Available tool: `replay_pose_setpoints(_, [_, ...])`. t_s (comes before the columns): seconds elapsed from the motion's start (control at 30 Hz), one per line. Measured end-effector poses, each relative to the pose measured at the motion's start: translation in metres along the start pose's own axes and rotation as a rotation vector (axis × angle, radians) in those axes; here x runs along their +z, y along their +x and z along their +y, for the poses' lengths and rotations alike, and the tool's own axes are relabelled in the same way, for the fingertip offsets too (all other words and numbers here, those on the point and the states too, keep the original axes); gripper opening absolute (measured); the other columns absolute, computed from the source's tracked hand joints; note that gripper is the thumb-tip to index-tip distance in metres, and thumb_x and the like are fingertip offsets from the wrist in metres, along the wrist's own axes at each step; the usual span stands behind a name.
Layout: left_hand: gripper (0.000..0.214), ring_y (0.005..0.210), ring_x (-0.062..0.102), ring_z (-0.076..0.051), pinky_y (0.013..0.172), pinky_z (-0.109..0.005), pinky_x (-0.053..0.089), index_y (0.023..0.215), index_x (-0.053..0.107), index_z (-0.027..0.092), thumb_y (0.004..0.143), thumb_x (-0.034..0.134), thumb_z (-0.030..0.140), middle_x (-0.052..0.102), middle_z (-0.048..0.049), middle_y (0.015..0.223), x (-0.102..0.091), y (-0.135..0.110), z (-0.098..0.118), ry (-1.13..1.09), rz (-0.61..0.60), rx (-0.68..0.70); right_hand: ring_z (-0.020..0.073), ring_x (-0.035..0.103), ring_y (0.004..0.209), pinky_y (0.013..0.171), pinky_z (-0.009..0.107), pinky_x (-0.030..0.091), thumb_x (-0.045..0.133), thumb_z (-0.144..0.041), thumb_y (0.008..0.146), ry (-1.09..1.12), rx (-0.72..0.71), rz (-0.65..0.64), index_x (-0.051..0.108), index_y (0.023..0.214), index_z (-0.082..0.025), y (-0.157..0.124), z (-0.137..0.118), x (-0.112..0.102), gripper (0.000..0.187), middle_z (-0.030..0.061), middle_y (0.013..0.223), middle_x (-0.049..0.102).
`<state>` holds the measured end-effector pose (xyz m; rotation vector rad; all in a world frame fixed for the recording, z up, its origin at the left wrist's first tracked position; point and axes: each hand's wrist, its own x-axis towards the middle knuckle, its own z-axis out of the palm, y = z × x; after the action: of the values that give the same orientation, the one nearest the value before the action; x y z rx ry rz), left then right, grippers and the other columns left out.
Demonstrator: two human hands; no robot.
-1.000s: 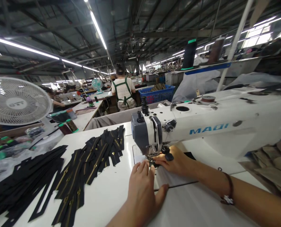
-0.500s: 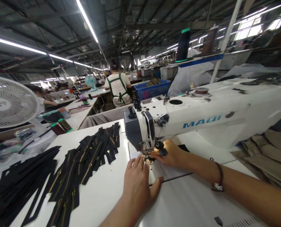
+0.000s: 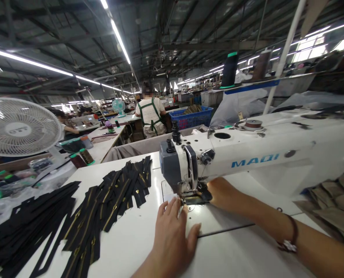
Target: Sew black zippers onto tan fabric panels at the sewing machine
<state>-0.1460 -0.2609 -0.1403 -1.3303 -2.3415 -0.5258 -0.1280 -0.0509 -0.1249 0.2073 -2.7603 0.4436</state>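
Observation:
A short black zipper (image 3: 193, 200) with brass teeth lies under the presser foot of a white sewing machine (image 3: 258, 154). My left hand (image 3: 172, 227) rests flat on the machine bed, thumb spread, its fingertips beside the zipper's left end. Behind the needle area, my right hand (image 3: 222, 193) is closed at the zipper's right end, its fingertips partly hidden by the machine's parts. To the left on the white table, several black zippers (image 3: 114, 200) with brass teeth lie in an overlapping row. A bundle of black strips (image 3: 38, 224) sits farther left.
A white fan (image 3: 21, 127) stands at the left, near thread spools (image 3: 86, 156). Beyond the table, a co-worker (image 3: 151, 112) faces away, near a blue basket (image 3: 191, 116). Folded brown fabric (image 3: 334, 200) lies at the right. Thread cones (image 3: 229, 71) stand above the machine.
My right hand has drawn back to the right from the needle, and the brass-toothed zipper now shows under the foot. My left hand stays nearly in place. The view has shifted slightly.

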Motion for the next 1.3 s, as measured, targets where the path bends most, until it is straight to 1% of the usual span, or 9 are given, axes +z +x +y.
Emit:
replay_pose_setpoints(0.1, [0.018,0.105,0.059,-0.028,0.091,-0.049,0.046,0.101,0.061,0.015,0.087,0.049,0.015,0.064,-0.0138,0.111,-0.003,-0.002,-0.002,0.005,0.018,0.053,0.0188,0.060,0.059,0.054,0.024,0.038,0.057,-0.015,0.078,-0.018,0.070,-0.038,0.066,0.070,-0.016,-0.015,-0.011,-0.010,0.012,0.0061,0.066,0.065])
replay_pose_setpoints(0.17, [0.017,0.101,0.061,-0.026,0.090,-0.047,0.046,0.101,0.061,0.017,0.089,0.050,0.014,0.065,-0.0109,0.108,-0.006,-0.002,-0.002,-0.013,-0.021,0.056,0.0192,0.061,0.062,0.057,0.025,0.042,0.059,-0.015,0.077,0.014,0.075,-0.070,0.067,0.075,-0.019,-0.029,-0.023,-0.009,0.009,0.0043,0.071,0.066])
replay_pose_setpoints(0.27, [0.015,0.099,0.060,-0.025,0.090,-0.046,0.046,0.099,0.061,0.019,0.087,0.055,0.014,0.064,-0.0081,0.107,-0.011,0.001,0.000,-0.039,-0.111,0.002,0.0221,0.064,0.086,0.074,0.031,0.050,0.052,-0.013,0.081,0.116,-0.055,-0.011,0.068,0.095,-0.021,-0.048,-0.039,0.001,0.024,0.0083,0.102,0.066])
replay_pose_setpoints(0.37, [0.014,0.098,0.059,-0.024,0.088,-0.043,0.046,0.096,0.062,0.019,0.085,0.056,0.012,0.064,-0.0063,0.103,-0.014,0.003,0.002,-0.076,-0.153,-0.023,0.0236,0.055,0.112,0.093,0.037,0.046,0.041,-0.008,0.080,0.187,-0.208,0.059,0.060,0.119,-0.016,-0.057,-0.041,0.012,0.044,0.0117,0.129,0.053])
replay_pose_setpoints(0.53, [0.023,0.102,0.057,-0.026,0.088,-0.043,0.046,0.105,0.060,0.016,0.083,0.059,0.011,0.061,-0.0095,0.110,-0.011,0.001,0.006,-0.042,-0.180,-0.035,0.0209,0.054,0.113,0.096,0.034,0.046,0.043,-0.008,0.078,0.240,-0.326,-0.003,0.058,0.122,-0.015,-0.052,-0.022,0.012,0.047,0.0099,0.127,0.055])
replay_pose_setpoints(0.73, [0.021,0.105,0.054,-0.027,0.090,-0.044,0.045,0.106,0.058,0.015,0.085,0.056,0.013,0.058,-0.0126,0.116,-0.009,0.000,0.010,0.055,-0.174,0.014,0.0192,0.055,0.112,0.096,0.031,0.046,0.044,-0.007,0.078,0.271,-0.373,0.025,0.062,0.117,-0.013,-0.048,-0.013,0.009,0.044,0.0104,0.125,0.056])
replay_pose_setpoints(0.9, [0.023,0.099,0.055,-0.026,0.086,-0.043,0.045,0.107,0.058,0.017,0.085,0.055,0.012,0.059,-0.0099,0.111,-0.012,0.002,0.009,0.073,-0.218,-0.011,0.0192,0.055,0.112,0.096,0.031,0.046,0.044,-0.009,0.077,0.277,-0.369,0.039,0.061,0.119,-0.014,-0.048,-0.013,0.009,0.045,0.0091,0.127,0.055])
replay_pose_setpoints(1.17, [0.022,0.091,0.056,-0.026,0.079,-0.042,0.048,0.105,0.060,0.019,0.086,0.049,0.014,0.059,-0.0088,0.099,-0.007,0.005,-0.002,0.075,-0.151,0.034,0.0193,0.055,0.112,0.095,0.032,0.045,0.045,-0.013,0.080,0.263,-0.355,0.033,0.063,0.116,-0.015,-0.039,-0.010,0.010,0.040,0.0083,0.127,0.055])
replay_pose_setpoints(1.3, [0.025,0.090,0.057,-0.027,0.079,-0.044,0.049,0.106,0.061,0.018,0.085,0.049,0.012,0.060,-0.0093,0.098,-0.010,0.009,-0.003,0.055,-0.138,0.043,0.0202,0.056,0.110,0.093,0.032,0.046,0.045,-0.014,0.080,0.259,-0.328,0.050,0.063,0.115,-0.015,-0.039,-0.015,0.011,0.039,0.0091,0.125,0.056])
